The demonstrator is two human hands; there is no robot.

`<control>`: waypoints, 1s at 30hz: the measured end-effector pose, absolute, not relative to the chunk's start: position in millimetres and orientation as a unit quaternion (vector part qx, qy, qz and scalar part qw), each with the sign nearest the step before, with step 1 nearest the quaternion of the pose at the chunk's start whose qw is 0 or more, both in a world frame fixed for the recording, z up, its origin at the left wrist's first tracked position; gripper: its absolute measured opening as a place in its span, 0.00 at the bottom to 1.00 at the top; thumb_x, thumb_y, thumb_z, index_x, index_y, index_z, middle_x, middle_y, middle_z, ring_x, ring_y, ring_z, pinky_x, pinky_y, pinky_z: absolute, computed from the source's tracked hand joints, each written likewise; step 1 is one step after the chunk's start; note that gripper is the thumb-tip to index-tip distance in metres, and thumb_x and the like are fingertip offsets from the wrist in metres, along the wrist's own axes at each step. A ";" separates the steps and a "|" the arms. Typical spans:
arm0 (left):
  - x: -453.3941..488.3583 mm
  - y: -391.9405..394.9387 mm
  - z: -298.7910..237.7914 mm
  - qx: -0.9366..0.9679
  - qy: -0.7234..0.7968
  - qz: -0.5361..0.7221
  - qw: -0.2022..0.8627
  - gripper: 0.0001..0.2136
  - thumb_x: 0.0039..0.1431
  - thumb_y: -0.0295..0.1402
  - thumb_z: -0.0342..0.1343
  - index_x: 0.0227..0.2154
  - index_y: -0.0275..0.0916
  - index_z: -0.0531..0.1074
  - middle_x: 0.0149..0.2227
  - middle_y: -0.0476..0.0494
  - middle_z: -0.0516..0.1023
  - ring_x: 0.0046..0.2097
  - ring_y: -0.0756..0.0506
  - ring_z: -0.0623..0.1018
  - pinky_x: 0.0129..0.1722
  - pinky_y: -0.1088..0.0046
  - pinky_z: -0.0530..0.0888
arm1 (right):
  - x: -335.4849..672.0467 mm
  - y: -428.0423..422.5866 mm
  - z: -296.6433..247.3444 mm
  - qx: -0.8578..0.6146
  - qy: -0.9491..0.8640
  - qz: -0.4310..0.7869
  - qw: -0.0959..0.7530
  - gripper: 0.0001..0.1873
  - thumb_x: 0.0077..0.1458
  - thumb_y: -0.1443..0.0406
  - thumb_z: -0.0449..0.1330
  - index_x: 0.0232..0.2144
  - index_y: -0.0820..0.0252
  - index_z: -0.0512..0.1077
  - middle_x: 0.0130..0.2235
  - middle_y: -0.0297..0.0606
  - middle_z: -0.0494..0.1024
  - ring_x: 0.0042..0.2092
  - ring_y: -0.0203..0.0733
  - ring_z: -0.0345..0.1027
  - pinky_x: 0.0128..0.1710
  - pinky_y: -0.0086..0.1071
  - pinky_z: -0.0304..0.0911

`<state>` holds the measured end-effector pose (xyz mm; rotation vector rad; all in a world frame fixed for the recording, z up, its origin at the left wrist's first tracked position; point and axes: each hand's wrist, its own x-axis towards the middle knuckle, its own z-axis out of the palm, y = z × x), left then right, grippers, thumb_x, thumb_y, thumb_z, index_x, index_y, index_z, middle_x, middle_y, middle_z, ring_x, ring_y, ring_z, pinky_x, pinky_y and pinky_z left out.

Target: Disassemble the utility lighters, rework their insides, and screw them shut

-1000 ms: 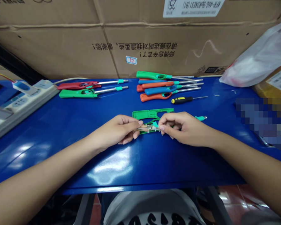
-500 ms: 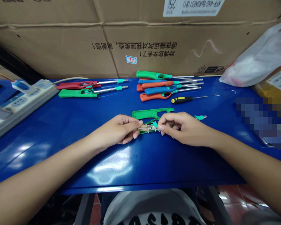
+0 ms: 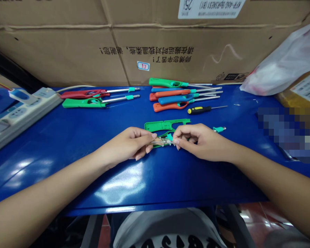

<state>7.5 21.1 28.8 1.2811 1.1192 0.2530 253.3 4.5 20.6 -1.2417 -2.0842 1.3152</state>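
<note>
Between both hands is a small clear plastic lighter part point(image 3: 164, 141), some kind of inner piece. The fingertips of my left hand point(image 3: 141, 141) pinch its left end. My right hand point(image 3: 189, 139) is closed on its right end, its thumb and finger pressed together. Directly beneath and behind lies an opened green lighter: one half of the casing point(image 3: 167, 124) rests inside up, and the other half is mostly covered by my hands. Past my right hand shows a turquoise tip point(image 3: 219, 129) on a metal tube. The exact shape of the held part is hidden by fingers.
Several stick lighters point(image 3: 174, 99) lie stacked at the back, beside a yellow and black screwdriver point(image 3: 199, 110). A red lighter point(image 3: 84, 94) and a green lighter point(image 3: 84, 103) lie back left, near a power strip point(image 3: 23, 115). Behind stands a cardboard box point(image 3: 80, 58); a plastic bag point(image 3: 281, 62) sits right.
The whole view has shifted very slightly. Both hands keep their pinch on the clear part, with almost no visible movement.
</note>
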 end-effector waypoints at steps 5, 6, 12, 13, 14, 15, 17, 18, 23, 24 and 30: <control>8.5 20.8 29.4 0.559 0.497 0.118 0.653 0.22 0.68 0.44 0.53 0.20 0.37 0.68 0.11 0.54 0.61 0.15 0.55 0.55 0.15 0.80 0.51 | 252.8 4.2 19.8 -0.447 -0.740 0.465 0.190 0.07 0.64 0.63 0.58 0.34 0.59 0.73 0.29 0.32 0.75 0.28 0.33 0.63 0.28 0.29 0.58; 8.5 20.9 29.3 0.560 0.496 0.119 0.653 0.22 0.68 0.44 0.53 0.20 0.37 0.68 0.11 0.54 0.61 0.15 0.55 0.55 0.15 0.80 0.51 | 252.6 4.2 19.7 -0.446 -0.740 0.466 0.189 0.07 0.64 0.63 0.58 0.34 0.59 0.73 0.29 0.32 0.75 0.28 0.33 0.63 0.28 0.29 0.58; 7.6 21.7 28.3 0.576 0.489 0.113 0.645 0.22 0.68 0.46 0.53 0.21 0.38 0.68 0.12 0.53 0.62 0.15 0.55 0.55 0.16 0.80 0.51 | 252.0 3.9 20.9 -0.448 -0.741 0.464 0.187 0.08 0.64 0.62 0.58 0.34 0.59 0.73 0.29 0.32 0.75 0.28 0.33 0.63 0.28 0.28 0.58; 7.5 21.6 28.2 0.578 0.488 0.112 0.645 0.22 0.67 0.47 0.53 0.21 0.38 0.68 0.12 0.53 0.62 0.15 0.55 0.55 0.16 0.79 0.51 | 252.1 3.9 21.2 -0.447 -0.742 0.464 0.187 0.08 0.64 0.62 0.58 0.34 0.59 0.73 0.29 0.32 0.75 0.28 0.33 0.63 0.28 0.29 0.59; 7.4 21.4 28.0 0.580 0.487 0.111 0.644 0.22 0.67 0.47 0.53 0.21 0.38 0.68 0.12 0.53 0.62 0.15 0.55 0.55 0.16 0.79 0.51 | 252.3 4.0 21.4 -0.446 -0.743 0.463 0.186 0.08 0.64 0.62 0.58 0.34 0.59 0.73 0.29 0.32 0.75 0.28 0.33 0.63 0.28 0.29 0.59; 7.3 21.2 27.9 0.581 0.485 0.111 0.644 0.22 0.67 0.47 0.54 0.21 0.38 0.68 0.12 0.53 0.62 0.15 0.55 0.55 0.16 0.79 0.50 | 252.4 4.1 21.5 -0.446 -0.744 0.463 0.185 0.08 0.64 0.62 0.58 0.34 0.59 0.73 0.29 0.32 0.75 0.28 0.33 0.63 0.28 0.29 0.59; 7.2 20.7 27.6 0.582 0.483 0.113 0.644 0.23 0.67 0.47 0.53 0.21 0.38 0.68 0.12 0.53 0.62 0.15 0.55 0.55 0.16 0.79 0.50 | 252.8 4.1 21.4 -0.446 -0.743 0.465 0.182 0.08 0.64 0.62 0.58 0.34 0.58 0.73 0.29 0.32 0.75 0.28 0.33 0.63 0.28 0.29 0.59; 7.2 20.5 27.4 0.581 0.483 0.114 0.645 0.23 0.67 0.47 0.53 0.20 0.38 0.68 0.12 0.53 0.62 0.15 0.55 0.55 0.16 0.79 0.50 | 252.9 4.0 21.1 -0.447 -0.741 0.467 0.181 0.08 0.64 0.62 0.58 0.34 0.58 0.73 0.29 0.32 0.75 0.28 0.33 0.63 0.28 0.29 0.59; 7.4 21.2 26.7 0.579 0.480 0.112 0.649 0.23 0.69 0.46 0.52 0.21 0.37 0.67 0.12 0.53 0.61 0.15 0.55 0.55 0.16 0.80 0.51 | 253.3 3.2 20.5 -0.451 -0.738 0.471 0.175 0.08 0.64 0.62 0.58 0.34 0.59 0.73 0.29 0.32 0.76 0.28 0.33 0.63 0.28 0.28 0.59; 7.3 21.5 26.7 0.578 0.481 0.111 0.649 0.22 0.69 0.45 0.52 0.21 0.37 0.67 0.12 0.53 0.62 0.15 0.55 0.55 0.16 0.80 0.51 | 253.5 3.0 21.1 -0.452 -0.735 0.473 0.177 0.08 0.64 0.62 0.59 0.34 0.59 0.74 0.29 0.32 0.76 0.28 0.33 0.63 0.27 0.28 0.59; 4.4 21.4 28.0 0.611 0.476 0.114 0.622 0.22 0.70 0.46 0.51 0.23 0.37 0.69 0.14 0.54 0.62 0.16 0.55 0.57 0.17 0.79 0.53 | 255.3 1.3 29.9 -0.471 -0.698 0.508 0.183 0.17 0.68 0.55 0.56 0.31 0.59 0.74 0.21 0.28 0.70 0.21 0.31 0.62 0.22 0.27 0.59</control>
